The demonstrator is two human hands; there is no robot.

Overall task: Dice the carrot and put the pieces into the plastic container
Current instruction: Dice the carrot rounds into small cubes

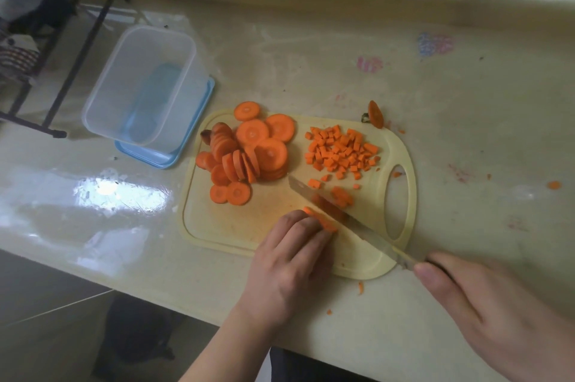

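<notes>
At lower centre, the left hand point(291, 260) pinned carrot slices point(322, 221) while the right hand point(485, 297) gripped the knife point(345, 219) cutting them.

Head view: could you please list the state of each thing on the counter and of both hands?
Plastic container: open, upright, no carrot inside, standing on its blue lid.
Carrot slices: uncut rounds piled on the cutting board.
Diced carrot: heaped on the board, not yet in the container.
Knife: blade down beside the held slices.
Left hand: holding slices steady.
Right hand: gripping the knife handle.
</notes>
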